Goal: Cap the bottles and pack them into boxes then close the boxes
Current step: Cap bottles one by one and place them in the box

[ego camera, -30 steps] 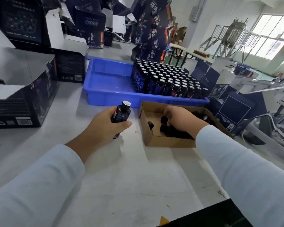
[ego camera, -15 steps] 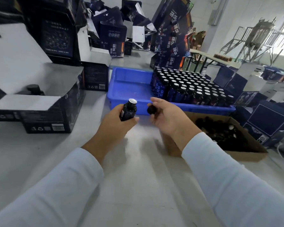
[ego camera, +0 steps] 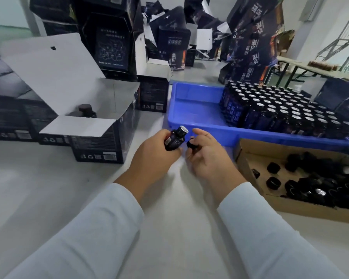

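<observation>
My left hand grips a small dark bottle, tilted to the right, its foil-sealed mouth bare. My right hand pinches a black cap just right of the bottle's neck, a small gap between them. A blue tray behind my hands holds several uncapped dark bottles in rows on its right side. A brown cardboard box at the right holds several loose black caps. An open dark packing box at the left has capped bottles inside, its white flaps up.
Dark printed boxes, some open and some stacked, crowd the back and left of the white table. A closed dark box stands just left of the tray. Metal racks and a green table stand far right.
My right hand left the cardboard box with a cap and came up beside the bottle in my left hand. The view has swung left, bringing the open packing box into sight.
</observation>
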